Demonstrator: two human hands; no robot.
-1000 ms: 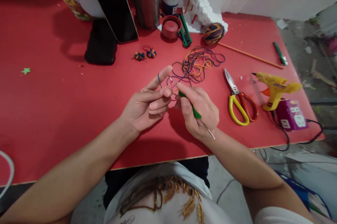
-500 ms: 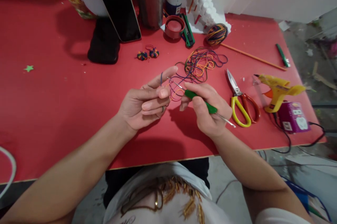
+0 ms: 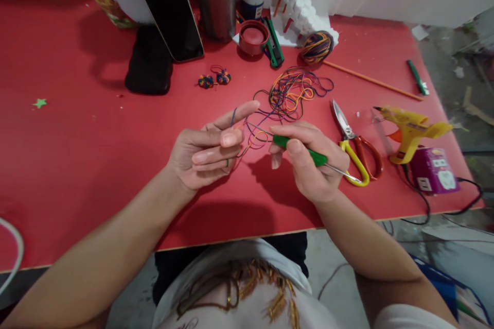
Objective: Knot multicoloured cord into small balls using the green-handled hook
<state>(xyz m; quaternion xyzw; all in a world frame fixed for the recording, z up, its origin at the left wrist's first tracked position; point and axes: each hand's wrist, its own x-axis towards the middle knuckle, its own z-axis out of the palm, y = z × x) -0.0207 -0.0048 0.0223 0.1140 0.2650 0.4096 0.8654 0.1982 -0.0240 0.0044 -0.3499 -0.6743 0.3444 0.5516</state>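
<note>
Head view: left hand (image 3: 206,156) pinching yarn strand (image 3: 233,117) looping around forefinger (image 3: 245,110); right hand (image 3: 314,178) gripping green-handled hook (image 3: 317,157); yarn tangle (image 3: 287,94) lying beyond, scissors (image 3: 349,135) resting nearby.

Left grip (image 3: 208,151) pinched, index finger (image 3: 247,109) extended; right grip (image 3: 314,164) curled inward

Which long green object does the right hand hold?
The hook with metal at both ends; the green cutter and small green tool lie on the table.
</note>
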